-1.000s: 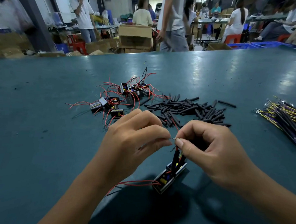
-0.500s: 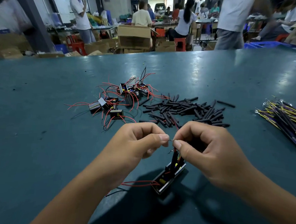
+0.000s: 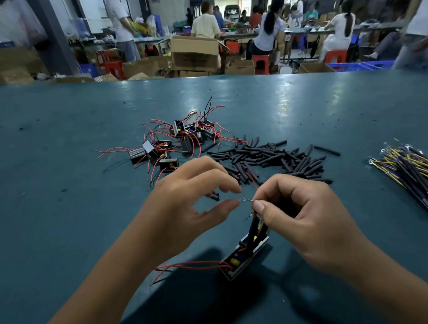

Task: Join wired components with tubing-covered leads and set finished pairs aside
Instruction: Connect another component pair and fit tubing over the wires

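My right hand [image 3: 302,217] pinches the leads between thumb and forefinger, right at the twisted bare wire joint [image 3: 246,200], with a black tubing-covered lead [image 3: 252,229] running down from the pinch. My left hand [image 3: 193,200] is loosely open, thumb and forefinger curved toward the joint with a narrow gap between them, holding nothing; whether the fingertips touch the bare strands I cannot tell. The component [image 3: 246,256], a small black open-topped box with yellow and blue parts inside, hangs tilted from those leads just below my right hand, its lower end near or on the green table [image 3: 53,227], red wires [image 3: 189,264] trailing off to its left. One short tube piece [image 3: 214,195] lies under my left fingers. Farther off sits a heap of black tubing pieces [image 3: 270,157], and left of it a cluster of boxed components [image 3: 181,140] with red wires. At the far right lies a bundle of yellow and purple leads [image 3: 412,171].
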